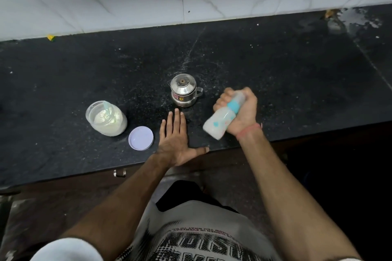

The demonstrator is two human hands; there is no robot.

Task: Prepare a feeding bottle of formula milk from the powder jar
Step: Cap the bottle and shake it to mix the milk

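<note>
Shaking is best done with the cloudy, milk-filled feeding bottle with the turquoise collar (221, 117) gripped firmly in the curled right hand (239, 110) above the black stone counter (297, 74), the flat, spread left hand (176, 140) being kept pressed down for steadiness.

Left hand (174, 142) lies flat, palm down, fingers straight, thumb splayed sideways — right hand (238, 108) is raised in a fist, a red thread (249, 130) round its wrist
</note>
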